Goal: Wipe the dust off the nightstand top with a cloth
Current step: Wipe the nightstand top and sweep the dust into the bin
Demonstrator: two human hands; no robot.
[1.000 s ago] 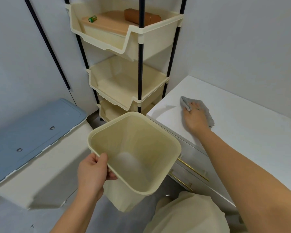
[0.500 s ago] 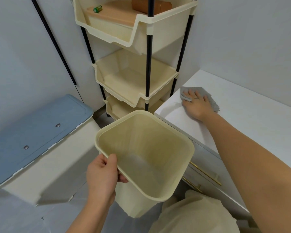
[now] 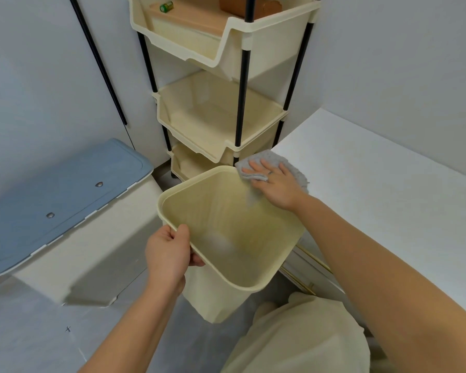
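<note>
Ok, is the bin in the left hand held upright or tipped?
Tipped. The bin leans with its open mouth toward the nightstand top corner, where the right hand presses the cloth; the left hand grips its rim.

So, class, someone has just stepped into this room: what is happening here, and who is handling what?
A person is dusting a white nightstand. The right hand presses a grey cloth flat at the top's corner nearest the shelf rack, with part of the cloth hanging over the edge. The left hand grips the rim of a cream bin, held tilted just below that corner, seemingly to catch the dust. The rest of the top looks bare.
</note>
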